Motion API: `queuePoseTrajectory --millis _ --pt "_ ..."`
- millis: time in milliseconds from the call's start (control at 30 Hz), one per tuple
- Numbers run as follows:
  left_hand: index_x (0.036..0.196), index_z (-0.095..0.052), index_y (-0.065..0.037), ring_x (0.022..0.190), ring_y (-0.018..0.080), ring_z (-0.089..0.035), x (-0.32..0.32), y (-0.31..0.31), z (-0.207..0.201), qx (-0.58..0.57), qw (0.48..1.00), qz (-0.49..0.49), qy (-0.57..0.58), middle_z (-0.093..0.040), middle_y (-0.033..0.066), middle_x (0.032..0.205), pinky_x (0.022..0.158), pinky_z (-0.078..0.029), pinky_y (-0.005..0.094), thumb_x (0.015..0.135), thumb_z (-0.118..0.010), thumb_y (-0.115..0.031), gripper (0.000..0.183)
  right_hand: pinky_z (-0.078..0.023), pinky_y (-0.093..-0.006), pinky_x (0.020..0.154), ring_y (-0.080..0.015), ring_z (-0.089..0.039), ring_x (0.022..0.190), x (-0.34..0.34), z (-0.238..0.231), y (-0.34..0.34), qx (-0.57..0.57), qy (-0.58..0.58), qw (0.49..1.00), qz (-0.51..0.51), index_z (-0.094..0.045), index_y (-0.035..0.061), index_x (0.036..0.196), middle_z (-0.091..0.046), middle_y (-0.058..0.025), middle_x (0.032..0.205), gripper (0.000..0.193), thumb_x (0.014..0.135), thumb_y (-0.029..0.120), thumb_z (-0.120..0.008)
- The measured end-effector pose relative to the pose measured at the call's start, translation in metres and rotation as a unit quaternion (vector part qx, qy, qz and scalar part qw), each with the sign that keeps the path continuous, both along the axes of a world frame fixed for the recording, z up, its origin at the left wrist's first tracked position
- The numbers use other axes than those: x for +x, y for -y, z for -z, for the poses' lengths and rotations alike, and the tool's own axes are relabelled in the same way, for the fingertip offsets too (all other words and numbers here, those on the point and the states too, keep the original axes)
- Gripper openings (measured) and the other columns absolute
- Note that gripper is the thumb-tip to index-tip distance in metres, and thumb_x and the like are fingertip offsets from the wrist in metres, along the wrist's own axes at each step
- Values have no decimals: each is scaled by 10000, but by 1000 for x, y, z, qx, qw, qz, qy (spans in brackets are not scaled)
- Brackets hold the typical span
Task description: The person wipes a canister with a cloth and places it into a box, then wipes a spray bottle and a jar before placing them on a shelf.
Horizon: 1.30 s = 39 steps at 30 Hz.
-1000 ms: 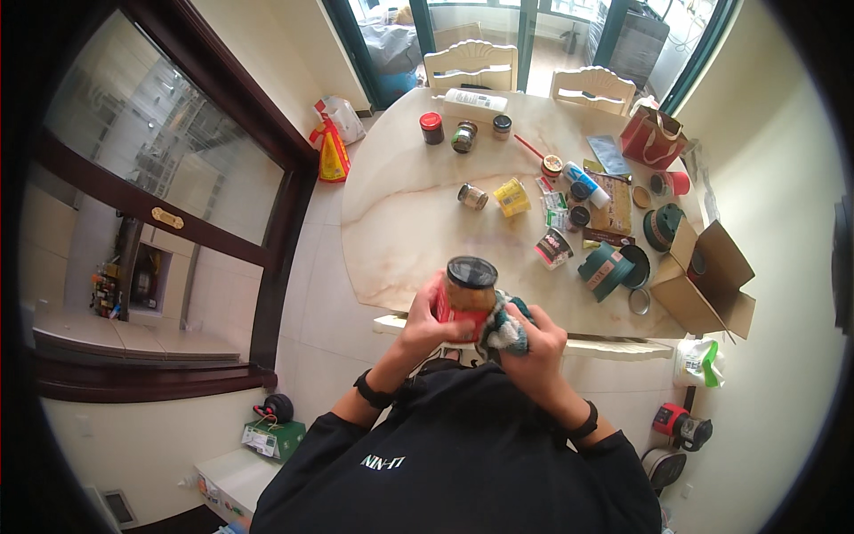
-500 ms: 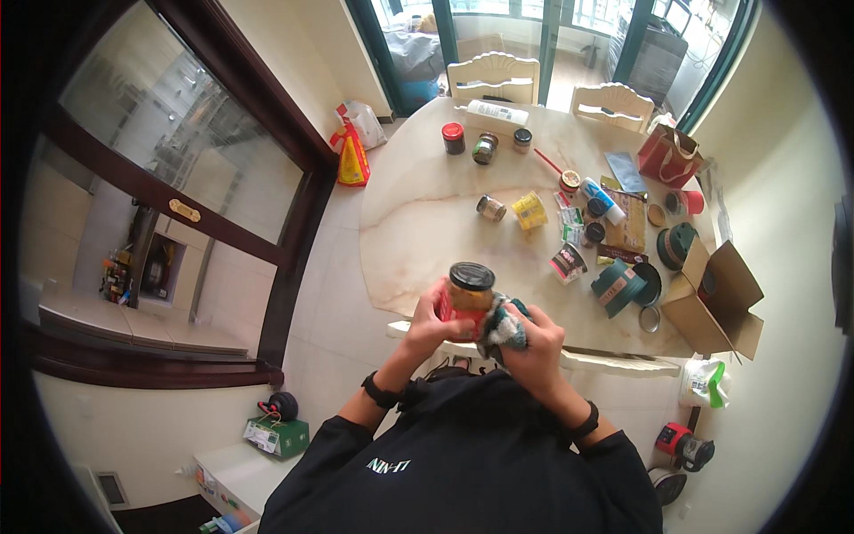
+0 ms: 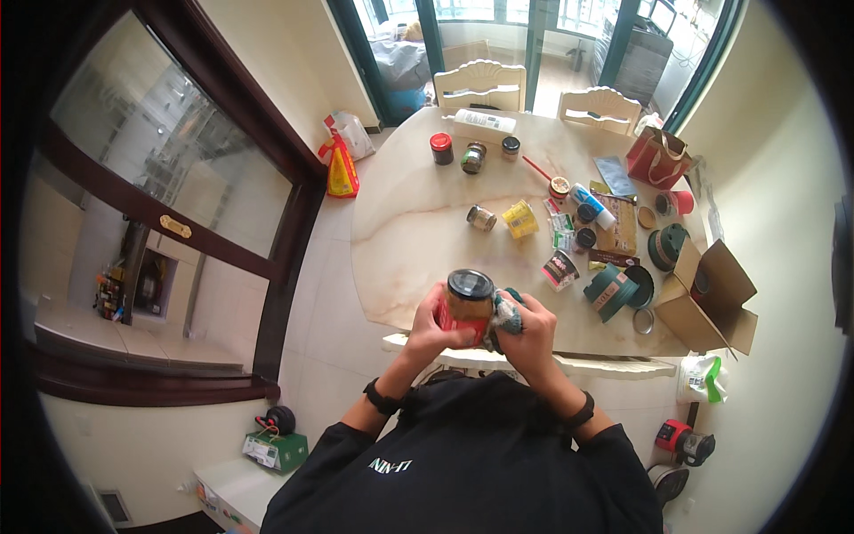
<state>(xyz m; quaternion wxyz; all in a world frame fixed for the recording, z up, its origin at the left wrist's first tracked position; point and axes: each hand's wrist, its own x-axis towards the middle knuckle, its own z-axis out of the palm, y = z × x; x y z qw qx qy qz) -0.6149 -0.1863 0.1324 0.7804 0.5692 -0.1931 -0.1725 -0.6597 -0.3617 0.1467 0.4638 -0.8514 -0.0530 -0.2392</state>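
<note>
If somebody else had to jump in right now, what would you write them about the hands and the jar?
Left hand: wrapped round the jar, held upright above the near table edge.
Right hand: presses a crumpled cloth against the jar's side.
Jar: dark lid on, red label.
Done: jar is off the table, cloth is on it.
Left: cannot tell how much of the jar is wiped. Other jars stand at the far side; an open cardboard box sits on the right.

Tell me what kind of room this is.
Probably a home dining room. A round marble-look table with jars and packets on it has carved chairs at its far side, by tall glass doors. Both hands hold a dark-lidded jar over the near edge.
</note>
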Motion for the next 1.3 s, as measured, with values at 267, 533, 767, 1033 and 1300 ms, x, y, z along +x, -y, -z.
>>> queuePoseTrajectory --millis 267,533,767,1033,1300 --pt "1232 -448 -1 1017 158 -583 22 6 12 -28 997 74 -16 -586 82 1124 921 -467 308 674 -749 -182 659 -490 -407 587 -353 -607 656 12 6 2 -18 2 999 45 -672 38 1019 -609 -156 786 370 657 112 -662" --pt "1223 -451 -3 1009 161 -592 42 9 16 -47 988 93 -116 -590 92 1127 890 -491 316 692 -709 -141 606 -490 -403 602 -361 -615 686 14 4 -5 -4 8 995 96 -667 27 1030 -620 -173 818 377 667 130 -667" --pt "1264 -427 -5 1102 174 -550 57 6 29 -87 962 183 -184 -561 92 1178 949 -447 321 660 -752 -175 707 -493 -409 638 -377 -616 728 13 7 -14 -5 -39 990 136 -664 22 1025 -628 -193 856 375 663 120 -661" --pt "1211 -459 -13 1028 141 -550 67 19 41 -22 958 218 -187 -567 64 1088 913 -449 295 646 -776 -200 675 -467 -381 598 -351 -595 670 -11 7 -30 -18 -90 972 216 -649 -29 980 -588 -177 762 343 649 60 -648" --pt "1278 -432 12 1053 244 -574 27 16 50 -175 801 420 -389 -555 149 1178 932 -473 365 615 -714 -351 807 -467 -417 598 -378 -591 688 -48 33 -25 -15 -164 948 271 -671 45 1001 -585 -180 754 319 696 135 -650"
